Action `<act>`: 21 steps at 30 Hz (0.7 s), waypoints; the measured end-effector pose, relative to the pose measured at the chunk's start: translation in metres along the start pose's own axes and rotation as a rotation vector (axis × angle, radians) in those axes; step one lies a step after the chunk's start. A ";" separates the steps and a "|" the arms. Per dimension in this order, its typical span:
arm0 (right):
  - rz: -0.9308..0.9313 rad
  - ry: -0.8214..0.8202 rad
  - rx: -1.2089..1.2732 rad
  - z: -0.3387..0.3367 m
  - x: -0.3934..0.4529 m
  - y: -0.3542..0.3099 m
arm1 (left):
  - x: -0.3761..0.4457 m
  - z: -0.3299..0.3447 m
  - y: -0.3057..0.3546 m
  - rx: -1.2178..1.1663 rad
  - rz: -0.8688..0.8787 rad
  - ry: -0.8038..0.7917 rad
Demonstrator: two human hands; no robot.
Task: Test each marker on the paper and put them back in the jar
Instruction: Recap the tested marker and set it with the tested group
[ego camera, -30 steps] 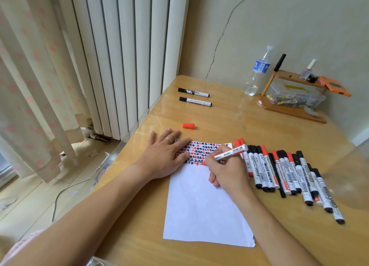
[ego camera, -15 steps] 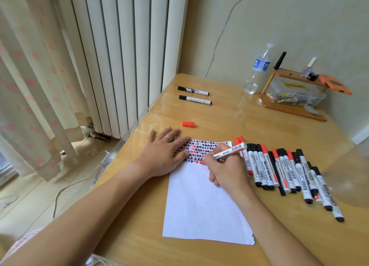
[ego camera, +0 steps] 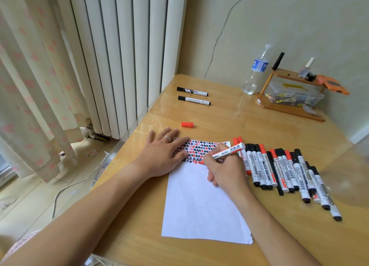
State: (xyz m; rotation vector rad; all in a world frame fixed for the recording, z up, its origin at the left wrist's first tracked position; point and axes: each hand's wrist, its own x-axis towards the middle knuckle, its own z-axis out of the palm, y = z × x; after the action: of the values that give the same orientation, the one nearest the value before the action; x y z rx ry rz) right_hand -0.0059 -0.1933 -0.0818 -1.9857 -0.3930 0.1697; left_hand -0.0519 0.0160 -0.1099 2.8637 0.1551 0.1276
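Gripping a red marker (ego camera: 227, 151) in a writing hold, the right hand (ego camera: 227, 171) had its fingers and thumb curled tight round the barrel, the uncapped red tip down on the paper (ego camera: 201, 205) at the near edge of a patch of red and black test marks. The marker's white body slanted up and to the right, away from the tip. The left hand (ego camera: 162, 156) lay flat with fingers straight and slightly spread, pressing the far left part of the sheet onto the table (ego camera: 229, 118); it held nothing, and a ring showed on one finger.

Just right of the right hand lay a row of markers (ego camera: 283, 170), black-capped and red-capped, side by side and touching, fanned from the far end of the paper toward the near right of the table. A loose red cap (ego camera: 187, 124) sat on the bare wood just beyond the left hand. Farther off, toward the far left edge, two black markers (ego camera: 193, 95) lay near each other, roughly parallel. No jar could be told apart with certainty; only a blurred clear shape showed at the right edge.

At the far right stood a water bottle (ego camera: 256, 70) beside a small wooden shelf (ego camera: 287, 108) that held a clear plastic box (ego camera: 293, 95).
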 end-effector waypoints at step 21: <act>-0.031 -0.031 0.143 -0.001 0.004 0.007 | 0.019 -0.016 0.006 -0.049 -0.078 0.172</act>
State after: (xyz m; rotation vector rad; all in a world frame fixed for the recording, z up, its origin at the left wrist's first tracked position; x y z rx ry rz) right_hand -0.0004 -0.1955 -0.0878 -1.8369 -0.4198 0.2044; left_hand -0.0340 0.0167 -0.0912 2.7911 0.2934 0.3572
